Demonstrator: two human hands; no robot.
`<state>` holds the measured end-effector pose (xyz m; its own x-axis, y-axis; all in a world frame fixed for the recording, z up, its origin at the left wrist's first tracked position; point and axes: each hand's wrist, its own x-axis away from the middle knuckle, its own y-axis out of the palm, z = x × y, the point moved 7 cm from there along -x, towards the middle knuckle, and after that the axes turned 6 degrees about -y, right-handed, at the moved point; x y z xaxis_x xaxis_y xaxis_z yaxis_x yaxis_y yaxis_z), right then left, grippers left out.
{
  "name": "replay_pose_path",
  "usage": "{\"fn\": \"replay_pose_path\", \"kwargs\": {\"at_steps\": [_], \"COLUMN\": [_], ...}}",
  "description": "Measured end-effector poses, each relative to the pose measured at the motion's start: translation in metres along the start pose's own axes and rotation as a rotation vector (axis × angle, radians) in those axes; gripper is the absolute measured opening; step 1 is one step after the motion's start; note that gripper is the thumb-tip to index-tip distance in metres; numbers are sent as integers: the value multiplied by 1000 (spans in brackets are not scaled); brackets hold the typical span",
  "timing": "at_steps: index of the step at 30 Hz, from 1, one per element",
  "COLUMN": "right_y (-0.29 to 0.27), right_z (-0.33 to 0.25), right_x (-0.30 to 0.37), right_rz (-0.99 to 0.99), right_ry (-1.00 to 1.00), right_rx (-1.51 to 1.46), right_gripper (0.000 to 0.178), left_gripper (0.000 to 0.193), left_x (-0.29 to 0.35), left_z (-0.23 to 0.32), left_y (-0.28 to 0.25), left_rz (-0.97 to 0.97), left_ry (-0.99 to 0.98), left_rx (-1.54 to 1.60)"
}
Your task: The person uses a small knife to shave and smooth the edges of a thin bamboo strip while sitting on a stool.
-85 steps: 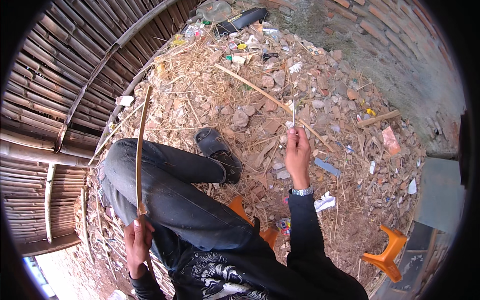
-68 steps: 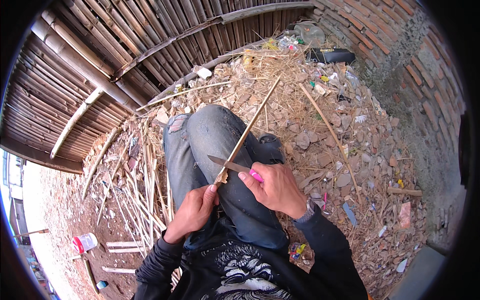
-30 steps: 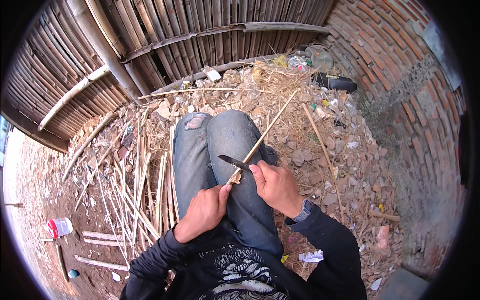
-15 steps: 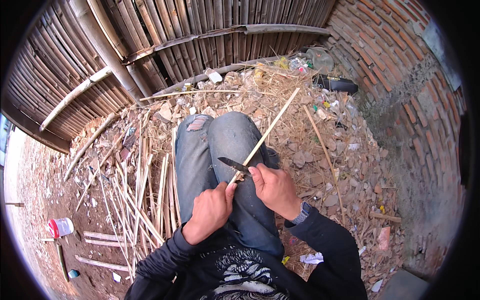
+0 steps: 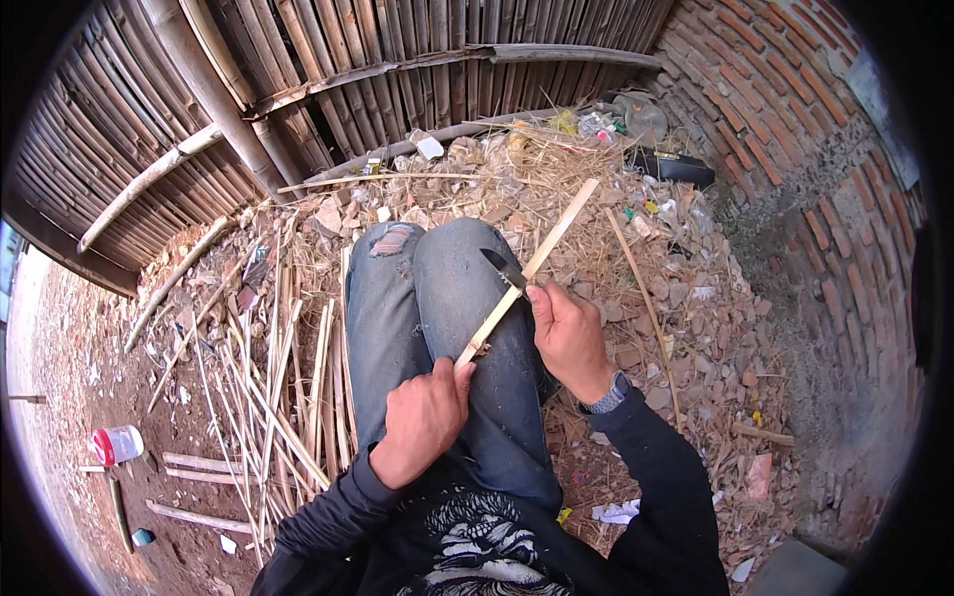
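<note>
My left hand (image 5: 424,415) is closed on the near end of a pale bamboo strip (image 5: 492,320), which slants up and away to the right across my knee. My right hand (image 5: 570,338) grips a knife with a dark blade (image 5: 504,266); its handle is hidden in my fingers. The blade crosses the strip about halfway along, its tip pointing up and left. A small curl of shaving clings to the strip just above my left hand. Beneath lie my knees in worn jeans (image 5: 452,288).
Several split bamboo strips (image 5: 323,387) lie on the ground to my left. Beyond them is a white tub with a red lid (image 5: 117,446). A bamboo wall (image 5: 397,40) stands ahead and a brick wall (image 5: 815,199) at right. Rubble, straw and litter cover the ground around me.
The knife and my right hand have moved up and to the right along the strip, away from my left hand. The strip has turned, now showing a broader face.
</note>
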<state>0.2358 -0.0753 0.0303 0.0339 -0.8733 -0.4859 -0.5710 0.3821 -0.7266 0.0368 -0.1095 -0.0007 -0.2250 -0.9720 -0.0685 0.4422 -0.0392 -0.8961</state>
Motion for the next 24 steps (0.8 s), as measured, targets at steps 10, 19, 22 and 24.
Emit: {"fn": "replay_pose_path", "kwargs": {"at_steps": [10,19,22,24], "right_y": [-31,-2,19,20], "right_z": [24,3,-34,-41], "right_x": [-17,-17,27,35], "right_rz": [153,34,-65,-123], "right_ry": [215,29,-32,1], "right_rx": [-93,-67,-43,-104], "right_gripper": [39,29,29,31], "left_gripper": [38,40,40,41], "left_x": [1,-1,-2,-2], "left_z": [0,1,-3,-5], "left_y": [-6,2,0,-1], "left_rz": [-32,-41,-74,-103], "left_ry": [-15,-57,-68,-66], "left_rx": [40,52,54,85]}}
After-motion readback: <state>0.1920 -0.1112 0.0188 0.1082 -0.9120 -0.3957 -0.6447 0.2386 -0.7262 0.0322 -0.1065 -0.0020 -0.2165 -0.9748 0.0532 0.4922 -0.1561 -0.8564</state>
